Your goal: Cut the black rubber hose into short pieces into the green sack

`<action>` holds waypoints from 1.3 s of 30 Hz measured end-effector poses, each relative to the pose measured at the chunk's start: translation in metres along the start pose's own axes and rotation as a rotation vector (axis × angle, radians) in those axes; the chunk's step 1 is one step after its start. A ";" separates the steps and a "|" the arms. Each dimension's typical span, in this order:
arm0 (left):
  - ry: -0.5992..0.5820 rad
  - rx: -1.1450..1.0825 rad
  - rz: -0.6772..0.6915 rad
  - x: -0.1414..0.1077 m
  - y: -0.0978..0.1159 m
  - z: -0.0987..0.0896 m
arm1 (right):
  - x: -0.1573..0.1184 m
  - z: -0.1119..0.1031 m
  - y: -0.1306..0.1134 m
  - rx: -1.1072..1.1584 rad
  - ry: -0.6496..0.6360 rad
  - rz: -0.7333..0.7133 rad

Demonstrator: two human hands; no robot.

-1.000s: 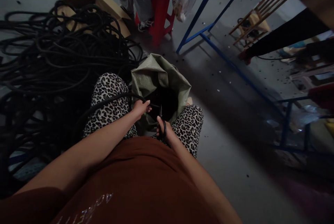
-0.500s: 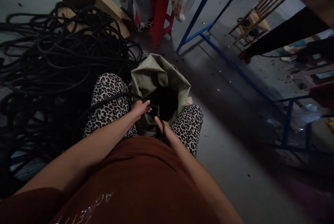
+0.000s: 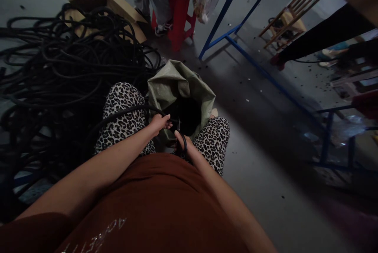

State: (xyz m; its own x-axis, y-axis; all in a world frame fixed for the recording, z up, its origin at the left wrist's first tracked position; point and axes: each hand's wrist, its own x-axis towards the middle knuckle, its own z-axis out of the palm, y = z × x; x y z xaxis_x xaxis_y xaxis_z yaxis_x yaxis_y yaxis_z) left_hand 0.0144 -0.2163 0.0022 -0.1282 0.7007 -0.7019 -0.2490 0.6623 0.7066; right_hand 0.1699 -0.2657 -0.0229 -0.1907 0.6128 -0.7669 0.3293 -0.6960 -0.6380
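Observation:
My left hand (image 3: 161, 123) is closed round a black rubber cord (image 3: 126, 110), which runs over my left knee from the left. The cord's end points past my fingers toward the blades of a pair of scissors (image 3: 184, 143). Those scissors, with black handles, are gripped in my right hand (image 3: 180, 140); their blades point away from me, over the bag mouth. An open green woven sack (image 3: 203, 87) stands between my knees, its rim folded outward. Inside it is dark, and I cannot make out the contents.
A big tangle of black cord (image 3: 73, 56) covers the floor at left, against an open cardboard box (image 3: 118, 5). Ahead are a red stool (image 3: 178, 9) with a person on it, a hanging plastic bag (image 3: 203, 1) and a blue metal frame (image 3: 218, 40). A wooden chair (image 3: 291, 17) stands farther right.
Both hands stay almost in place, still holding the cord and scissors at the sack's mouth. The view has shifted very slightly.

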 end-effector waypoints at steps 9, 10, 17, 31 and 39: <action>-0.042 0.013 -0.024 0.001 -0.002 -0.001 | 0.001 0.002 0.002 0.057 0.015 0.012; -0.045 0.011 -0.027 0.001 -0.002 -0.001 | 0.000 0.002 0.001 0.063 0.022 0.012; -0.011 0.010 -0.003 -0.001 -0.004 0.000 | -0.012 -0.001 -0.008 0.033 0.035 -0.022; 0.085 0.043 0.111 0.007 -0.010 -0.001 | -0.010 0.000 -0.009 -0.019 0.100 0.043; 0.081 0.067 0.097 0.016 -0.013 0.001 | -0.011 0.001 -0.009 -0.047 0.128 0.069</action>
State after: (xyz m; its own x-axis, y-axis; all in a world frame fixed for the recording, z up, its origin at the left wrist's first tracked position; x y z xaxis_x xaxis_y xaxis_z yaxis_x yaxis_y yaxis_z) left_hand 0.0162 -0.2138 -0.0183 -0.2265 0.7405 -0.6327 -0.1676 0.6103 0.7742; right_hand 0.1684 -0.2661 -0.0088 -0.0479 0.6086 -0.7920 0.3813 -0.7218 -0.5777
